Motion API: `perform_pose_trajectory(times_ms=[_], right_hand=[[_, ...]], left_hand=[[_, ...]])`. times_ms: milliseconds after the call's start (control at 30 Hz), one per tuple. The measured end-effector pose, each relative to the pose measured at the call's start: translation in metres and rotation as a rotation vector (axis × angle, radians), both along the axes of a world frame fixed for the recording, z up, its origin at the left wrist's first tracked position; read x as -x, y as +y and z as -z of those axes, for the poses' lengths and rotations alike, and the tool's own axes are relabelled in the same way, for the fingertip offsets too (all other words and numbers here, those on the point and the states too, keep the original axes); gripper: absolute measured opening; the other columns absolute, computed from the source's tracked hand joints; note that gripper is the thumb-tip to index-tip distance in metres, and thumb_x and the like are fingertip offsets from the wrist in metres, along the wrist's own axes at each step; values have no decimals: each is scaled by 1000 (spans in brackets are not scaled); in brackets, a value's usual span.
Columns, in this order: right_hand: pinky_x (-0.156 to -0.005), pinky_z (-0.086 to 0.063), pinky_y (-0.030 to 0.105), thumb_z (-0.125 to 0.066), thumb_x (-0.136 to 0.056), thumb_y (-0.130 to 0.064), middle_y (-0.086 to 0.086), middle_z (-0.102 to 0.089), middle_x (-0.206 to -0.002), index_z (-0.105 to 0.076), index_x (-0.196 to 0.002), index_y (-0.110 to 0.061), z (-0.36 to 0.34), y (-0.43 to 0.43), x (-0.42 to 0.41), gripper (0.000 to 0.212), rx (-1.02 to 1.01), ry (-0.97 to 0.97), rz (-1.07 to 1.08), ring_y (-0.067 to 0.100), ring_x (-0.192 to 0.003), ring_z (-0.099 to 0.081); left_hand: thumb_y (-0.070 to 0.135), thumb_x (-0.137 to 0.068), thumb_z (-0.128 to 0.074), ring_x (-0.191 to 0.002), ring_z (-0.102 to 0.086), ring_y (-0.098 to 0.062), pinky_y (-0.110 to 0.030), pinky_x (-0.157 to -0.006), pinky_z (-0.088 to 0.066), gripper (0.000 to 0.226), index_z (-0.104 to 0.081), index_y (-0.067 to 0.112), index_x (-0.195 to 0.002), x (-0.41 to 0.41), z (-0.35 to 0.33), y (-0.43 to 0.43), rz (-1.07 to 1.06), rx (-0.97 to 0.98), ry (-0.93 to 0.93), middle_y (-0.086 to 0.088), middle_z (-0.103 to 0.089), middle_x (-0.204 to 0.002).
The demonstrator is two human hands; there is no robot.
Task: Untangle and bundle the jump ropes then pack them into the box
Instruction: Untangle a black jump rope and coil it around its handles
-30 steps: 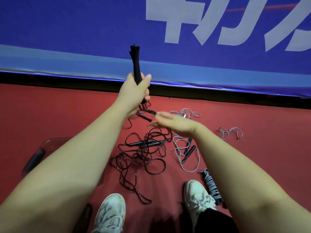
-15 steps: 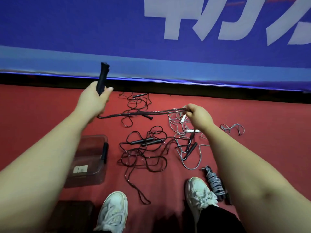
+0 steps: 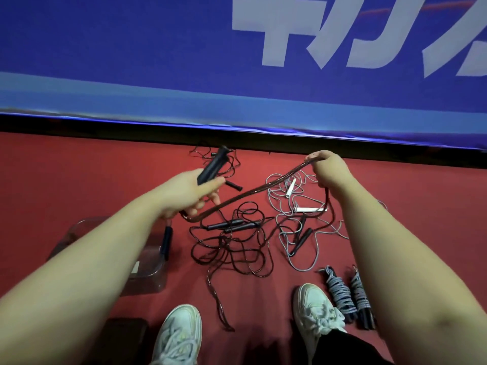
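- Since half a second ago, left hand (image 3: 192,196) sits lower and nearer the middle; right hand (image 3: 329,171) is higher.
- Left hand grips the black handles (image 3: 210,167); right pinches the dark rope (image 3: 263,186), stretched between them.
- Clear box (image 3: 150,277) lies on the floor (image 3: 79,167) at left, beside the tangled ropes (image 3: 232,227).

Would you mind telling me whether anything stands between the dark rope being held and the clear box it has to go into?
Nothing visible blocks it. The dark rope stretches between the left hand and right hand; the clear box sits below the left forearm, showing no lid, with a black handle at its right side.
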State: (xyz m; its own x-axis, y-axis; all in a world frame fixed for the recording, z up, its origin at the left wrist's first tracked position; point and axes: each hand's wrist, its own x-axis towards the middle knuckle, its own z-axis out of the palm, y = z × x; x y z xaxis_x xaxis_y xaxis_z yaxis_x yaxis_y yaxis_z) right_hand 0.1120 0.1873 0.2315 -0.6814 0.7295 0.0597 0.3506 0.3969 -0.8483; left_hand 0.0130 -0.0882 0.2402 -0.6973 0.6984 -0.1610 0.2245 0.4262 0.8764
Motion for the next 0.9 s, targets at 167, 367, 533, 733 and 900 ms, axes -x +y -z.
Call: perform_pose_trajectory(times_ms=[167,367,533,733,900], right_hand=[[-66,-39,30,-37,-91,-9,1,-54,-76,-60,-103,-15,3,3,6,27,-157,-141,2,19,-64,-47],[-75,-41,31,-49,-94,-12,18,-63,-108,-58,-113,-6,28,1,3,22,-274,-406,-53,32,-90,-57],[-96,-44,39,-68,-76,-4,-1,-47,-132,-26,-141,-19,34,-22,-3,80,-246,-432,-591,25,-101,-54],[-93,-41,33,-43,-67,2,15,-56,-116,-45,-120,-5,30,-67,6,53,290,-231,-1023,29,-114,-53],[-59,-37,25,-53,-82,-16,2,-41,-69,-55,-98,-15,18,-68,-2,16,381,-199,-916,11,-56,-43]], left_hand=[[40,-95,-50,-43,-33,-12,-21,-41,-28,27,-54,13,-91,-16,-5,6,376,342,-66,-3,-67,-63],[43,-90,-57,-40,-27,-13,-21,-42,-25,38,-49,11,-71,-18,-3,9,378,367,-184,1,-41,-48],[46,-89,-53,-37,-19,-7,-16,-37,-20,39,-44,14,-69,-16,1,17,296,241,-394,3,-35,-49],[47,-78,-58,-33,-19,-2,-12,-31,-18,36,-48,14,-69,-17,4,24,216,122,-548,5,-34,-49],[39,-79,-60,-33,-24,-1,-13,-29,-21,35,-55,5,-83,-6,6,11,106,56,-655,0,-44,-55]])
